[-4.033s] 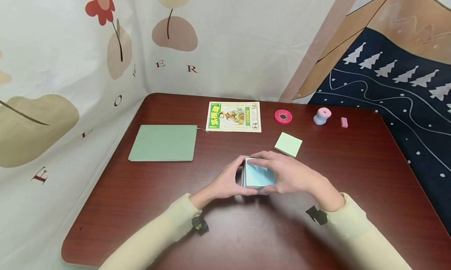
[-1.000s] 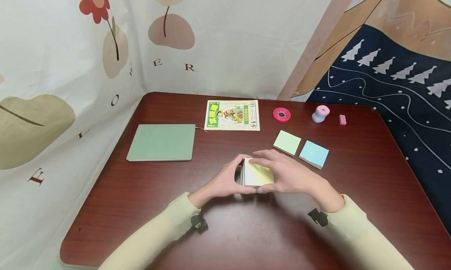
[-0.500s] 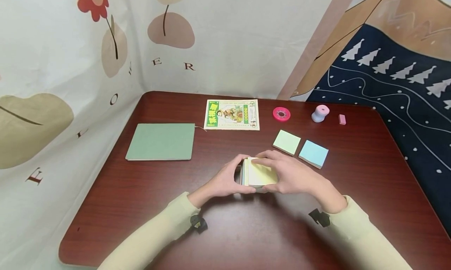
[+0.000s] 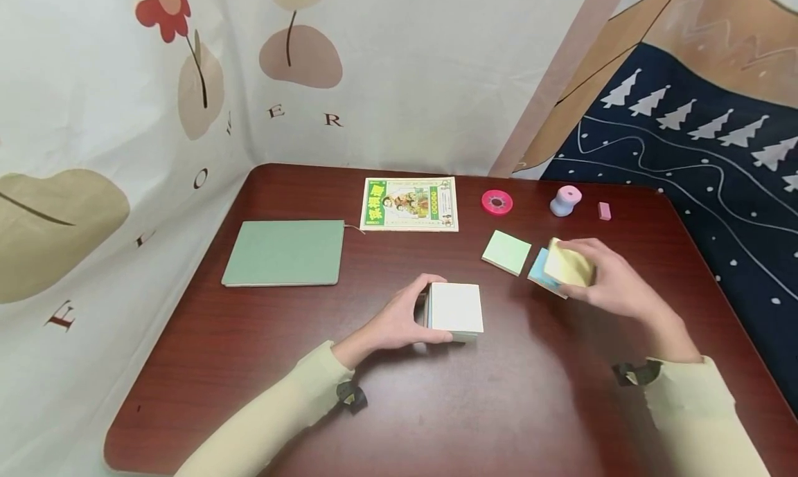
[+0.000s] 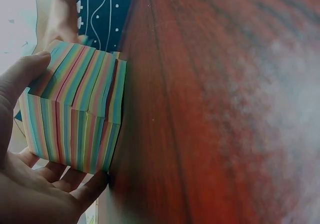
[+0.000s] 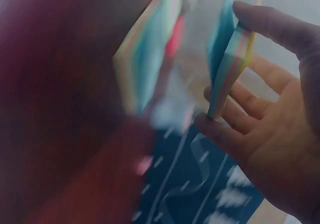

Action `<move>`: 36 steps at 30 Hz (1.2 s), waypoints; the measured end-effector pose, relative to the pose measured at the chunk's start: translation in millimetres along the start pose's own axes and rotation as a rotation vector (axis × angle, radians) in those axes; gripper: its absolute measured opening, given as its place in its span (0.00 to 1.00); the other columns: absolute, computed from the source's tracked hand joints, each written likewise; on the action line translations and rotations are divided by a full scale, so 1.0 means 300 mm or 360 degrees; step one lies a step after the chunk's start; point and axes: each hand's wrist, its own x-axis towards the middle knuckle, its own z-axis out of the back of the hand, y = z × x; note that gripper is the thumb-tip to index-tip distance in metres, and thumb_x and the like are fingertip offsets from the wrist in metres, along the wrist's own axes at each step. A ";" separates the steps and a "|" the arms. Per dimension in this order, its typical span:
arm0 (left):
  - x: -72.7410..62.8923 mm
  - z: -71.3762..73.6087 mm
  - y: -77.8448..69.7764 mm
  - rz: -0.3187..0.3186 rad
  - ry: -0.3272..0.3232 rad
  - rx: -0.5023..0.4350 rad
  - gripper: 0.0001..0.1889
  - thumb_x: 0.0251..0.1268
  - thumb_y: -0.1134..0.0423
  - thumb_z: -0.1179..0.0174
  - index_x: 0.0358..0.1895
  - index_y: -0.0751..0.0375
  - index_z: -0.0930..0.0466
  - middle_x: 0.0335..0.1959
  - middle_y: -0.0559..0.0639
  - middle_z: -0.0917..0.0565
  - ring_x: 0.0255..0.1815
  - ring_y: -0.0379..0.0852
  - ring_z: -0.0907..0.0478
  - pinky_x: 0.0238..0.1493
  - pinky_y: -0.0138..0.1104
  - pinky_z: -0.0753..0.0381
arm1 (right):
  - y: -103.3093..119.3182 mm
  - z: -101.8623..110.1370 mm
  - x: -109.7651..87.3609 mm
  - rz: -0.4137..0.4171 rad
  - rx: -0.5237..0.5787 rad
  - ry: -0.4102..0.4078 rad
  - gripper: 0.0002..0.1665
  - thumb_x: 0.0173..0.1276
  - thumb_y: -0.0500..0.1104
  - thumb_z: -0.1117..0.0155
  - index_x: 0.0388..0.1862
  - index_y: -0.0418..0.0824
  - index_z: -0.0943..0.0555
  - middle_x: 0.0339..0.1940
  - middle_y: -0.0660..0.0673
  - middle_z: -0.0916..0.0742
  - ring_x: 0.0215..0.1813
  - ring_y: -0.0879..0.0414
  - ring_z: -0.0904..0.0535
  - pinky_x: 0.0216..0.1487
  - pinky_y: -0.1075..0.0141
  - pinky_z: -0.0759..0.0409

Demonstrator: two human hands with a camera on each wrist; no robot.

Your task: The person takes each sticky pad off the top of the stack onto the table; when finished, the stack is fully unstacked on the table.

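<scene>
I see the left hand (image 4: 397,319) gripping the striped paper stack (image 4: 456,307). The right hand (image 4: 617,283) pinches a yellow pad (image 4: 569,266) above the blue pad (image 4: 541,270)

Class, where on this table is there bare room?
Bare: the table between the left sleeve and right sleeve, and between left sleeve and green notebook. Crowded: around the right hand, where the green pad, blue pad and yellow pad cluster.
</scene>
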 end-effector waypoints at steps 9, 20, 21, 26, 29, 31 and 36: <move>-0.004 -0.004 0.003 -0.0001 -0.0003 -0.0012 0.42 0.41 0.52 0.20 0.63 0.42 0.34 0.52 0.40 0.23 0.53 0.41 0.26 0.55 0.40 0.27 | -0.222 0.032 -0.139 -0.0287 -0.0121 0.0188 0.49 0.49 0.44 0.19 0.68 0.34 0.32 0.51 0.34 0.26 0.45 0.42 0.32 0.35 0.55 0.29; -0.003 0.003 0.004 -0.0007 0.0004 -0.0004 0.43 0.41 0.52 0.20 0.64 0.43 0.35 0.52 0.41 0.23 0.53 0.42 0.27 0.56 0.41 0.27 | -0.234 0.006 -0.137 -0.0288 -0.0142 0.0260 0.46 0.50 0.43 0.20 0.67 0.35 0.31 0.59 0.30 0.28 0.49 0.40 0.33 0.41 0.48 0.29; -0.002 0.003 0.004 -0.0010 0.0007 0.0002 0.43 0.41 0.52 0.21 0.64 0.43 0.35 0.53 0.41 0.23 0.53 0.42 0.27 0.56 0.41 0.28 | -0.235 0.005 -0.135 -0.0289 -0.0143 0.0269 0.46 0.50 0.43 0.21 0.67 0.35 0.31 0.59 0.30 0.28 0.49 0.39 0.33 0.41 0.48 0.29; 0.002 0.003 0.005 -0.0032 0.0023 0.0021 0.44 0.42 0.53 0.20 0.65 0.44 0.36 0.55 0.41 0.24 0.55 0.42 0.28 0.57 0.41 0.29 | -0.240 0.004 -0.130 -0.0289 -0.0140 0.0294 0.45 0.50 0.43 0.21 0.66 0.35 0.30 0.59 0.30 0.28 0.50 0.39 0.34 0.42 0.47 0.30; 0.003 0.003 0.004 -0.0041 0.0026 0.0013 0.44 0.41 0.54 0.20 0.65 0.45 0.36 0.54 0.41 0.23 0.55 0.43 0.28 0.57 0.41 0.29 | -0.235 0.010 -0.126 -0.0304 -0.0134 0.0316 0.47 0.50 0.45 0.20 0.67 0.35 0.31 0.60 0.29 0.30 0.51 0.38 0.35 0.42 0.47 0.29; 0.003 0.003 0.003 -0.0040 0.0029 0.0012 0.44 0.41 0.54 0.20 0.65 0.45 0.36 0.54 0.41 0.23 0.55 0.43 0.28 0.58 0.41 0.29 | -0.218 0.022 -0.124 -0.0296 -0.0129 0.0303 0.47 0.50 0.46 0.20 0.67 0.34 0.31 0.61 0.29 0.30 0.51 0.38 0.35 0.41 0.47 0.28; 0.001 0.003 0.003 -0.0036 0.0025 -0.0002 0.44 0.41 0.55 0.20 0.64 0.45 0.36 0.55 0.41 0.23 0.56 0.43 0.28 0.59 0.42 0.29 | -0.126 0.067 -0.104 -0.0144 -0.0098 0.0135 0.43 0.55 0.45 0.22 0.67 0.32 0.30 0.63 0.28 0.31 0.58 0.32 0.36 0.47 0.36 0.28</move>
